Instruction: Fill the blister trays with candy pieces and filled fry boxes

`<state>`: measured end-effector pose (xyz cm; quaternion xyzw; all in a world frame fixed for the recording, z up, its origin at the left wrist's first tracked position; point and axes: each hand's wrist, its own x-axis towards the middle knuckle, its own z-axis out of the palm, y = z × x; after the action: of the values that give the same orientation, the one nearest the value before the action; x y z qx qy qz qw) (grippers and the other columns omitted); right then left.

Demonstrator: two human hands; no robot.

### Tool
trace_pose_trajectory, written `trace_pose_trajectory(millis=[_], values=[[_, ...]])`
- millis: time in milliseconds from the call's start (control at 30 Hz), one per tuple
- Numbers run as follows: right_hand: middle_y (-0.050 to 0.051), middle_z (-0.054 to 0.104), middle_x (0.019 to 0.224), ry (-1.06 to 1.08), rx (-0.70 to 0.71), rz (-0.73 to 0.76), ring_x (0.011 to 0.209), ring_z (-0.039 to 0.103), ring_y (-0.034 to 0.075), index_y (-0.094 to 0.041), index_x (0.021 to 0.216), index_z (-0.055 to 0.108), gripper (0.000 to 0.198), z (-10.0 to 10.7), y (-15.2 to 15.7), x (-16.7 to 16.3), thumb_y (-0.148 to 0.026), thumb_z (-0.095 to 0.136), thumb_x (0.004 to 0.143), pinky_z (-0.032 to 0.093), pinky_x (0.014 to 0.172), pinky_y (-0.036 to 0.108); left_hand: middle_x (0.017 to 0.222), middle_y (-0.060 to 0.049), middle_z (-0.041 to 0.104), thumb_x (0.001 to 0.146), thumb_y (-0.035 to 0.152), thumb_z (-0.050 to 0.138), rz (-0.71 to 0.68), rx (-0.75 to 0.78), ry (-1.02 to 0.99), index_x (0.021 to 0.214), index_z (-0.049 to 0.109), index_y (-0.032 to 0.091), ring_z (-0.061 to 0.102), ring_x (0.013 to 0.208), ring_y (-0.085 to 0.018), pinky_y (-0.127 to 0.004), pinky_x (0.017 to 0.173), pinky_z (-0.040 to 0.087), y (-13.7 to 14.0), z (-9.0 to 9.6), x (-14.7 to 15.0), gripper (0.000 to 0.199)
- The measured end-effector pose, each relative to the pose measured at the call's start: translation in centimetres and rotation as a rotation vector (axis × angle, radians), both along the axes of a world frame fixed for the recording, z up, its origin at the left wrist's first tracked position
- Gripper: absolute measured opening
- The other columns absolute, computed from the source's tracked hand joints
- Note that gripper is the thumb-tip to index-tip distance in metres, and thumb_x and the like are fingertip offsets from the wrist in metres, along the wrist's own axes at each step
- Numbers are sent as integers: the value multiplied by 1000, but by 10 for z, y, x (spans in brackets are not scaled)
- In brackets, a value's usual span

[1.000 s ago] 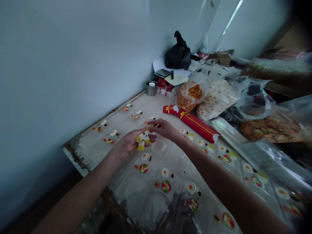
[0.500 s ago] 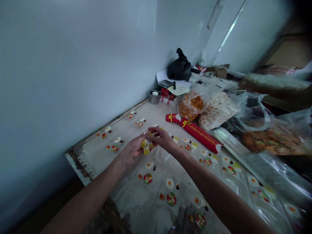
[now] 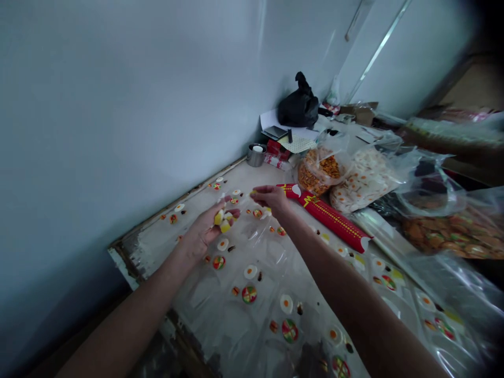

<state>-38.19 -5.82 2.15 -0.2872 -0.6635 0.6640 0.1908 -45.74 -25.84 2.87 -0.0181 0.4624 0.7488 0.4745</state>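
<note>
My left hand [image 3: 202, 228] is turned palm up, its fingers curled around several small yellow-and-white pieces [image 3: 224, 226]. To its right, my right hand [image 3: 274, 199] pinches a tiny yellow piece [image 3: 252, 193] between the fingertips, just above the tabletop. Below both hands, clear plastic is spread over the table in groups of miniature food shapes. Each group has a fried egg piece [image 3: 251, 271], a round red-and-green pizza-like disc [image 3: 249, 294], a small burger-like piece [image 3: 235, 291] and a dark brown bit. Some groups on the right also hold a yellow piece [image 3: 359, 259].
A red wrapper roll [image 3: 334, 219] with yellow marks lies beyond my right forearm. Behind it stand bags of orange pieces [image 3: 321, 173], egg pieces [image 3: 364, 181] and brown pieces [image 3: 452, 231]. A metal cup [image 3: 255, 156] and a black bag [image 3: 299, 107] are near the wall [image 3: 157, 105].
My hands were together over the yellow-and-white pieces; now they are apart. The right hand has moved away to the right with one small yellow piece. The view has shifted slightly.
</note>
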Motion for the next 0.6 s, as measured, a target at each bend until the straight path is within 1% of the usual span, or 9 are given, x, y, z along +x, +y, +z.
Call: trace_pose_trajectory(millis=[67, 200, 267, 333, 400, 433, 500, 533, 600], values=[[1, 71, 67, -96, 150, -66, 58, 63, 13, -17, 72, 68, 29, -5, 15, -19, -23, 91, 54, 52, 54, 23, 84, -8, 75, 92, 21, 63, -26, -41, 57, 124, 65, 15, 70, 63, -15, -20, 51, 57, -9, -1, -11, 32], [0, 62, 54, -269, 337, -64, 58, 61, 15, -17, 59, 66, 29, -22, 29, -45, -17, 92, 46, 47, 55, 24, 82, -11, 74, 87, 11, 60, -95, -79, 45, 112, 67, 11, 70, 61, -16, -20, 47, 55, -17, -6, -20, 27], [1, 63, 59, -326, 447, -93, 67, 63, 18, -17, 57, 66, 30, -28, 30, -49, -16, 93, 44, 45, 60, 26, 83, -10, 74, 84, 9, 61, -116, -79, 44, 109, 68, 12, 69, 60, -16, -20, 47, 55, -17, -9, -19, 25], [4, 67, 72, -343, 535, -133, 79, 63, 21, -17, 63, 69, 30, -30, 28, -47, -17, 93, 44, 43, 65, 27, 83, -9, 74, 83, 10, 63, -136, -72, 66, 105, 69, 13, 68, 60, -14, -19, 47, 54, -15, -10, -18, 23], [4, 69, 80, -323, 612, -154, 85, 62, 21, -17, 70, 72, 29, -28, 21, -42, -22, 92, 51, 42, 68, 27, 84, -8, 74, 82, 12, 65, -167, -63, 89, 104, 70, 14, 67, 61, -13, -18, 48, 53, -14, -12, -17, 22], [3, 68, 80, -292, 634, -137, 84, 61, 20, -17, 73, 73, 25, -26, 15, -39, -28, 89, 58, 41, 68, 27, 86, -8, 74, 82, 12, 66, -182, -58, 98, 104, 71, 15, 68, 62, -13, -17, 48, 53, -13, -13, -17, 23], [0, 66, 73, -193, 577, 4, 77, 60, 18, -17, 75, 75, 25, -23, -4, -31, -42, 80, 71, 41, 67, 26, 85, -7, 74, 81, 12, 66, -195, -48, 88, 102, 72, 15, 68, 64, -13, -18, 49, 52, -11, -15, -16, 22], [-1, 65, 69, -132, 485, 115, 72, 60, 17, -17, 75, 75, 30, -22, -15, -27, -47, 76, 74, 41, 66, 27, 83, -7, 73, 81, 11, 66, -188, -41, 71, 100, 72, 14, 68, 64, -13, -18, 50, 52, -9, -16, -15, 21], [-1, 65, 67, -11, 221, 291, 66, 58, 16, -17, 75, 75, 33, -22, -39, -21, -50, 74, 72, 43, 64, 27, 78, -5, 72, 79, 8, 65, -171, -26, 30, 95, 71, 12, 66, 60, -13, -18, 50, 52, -4, -18, -13, 17]])
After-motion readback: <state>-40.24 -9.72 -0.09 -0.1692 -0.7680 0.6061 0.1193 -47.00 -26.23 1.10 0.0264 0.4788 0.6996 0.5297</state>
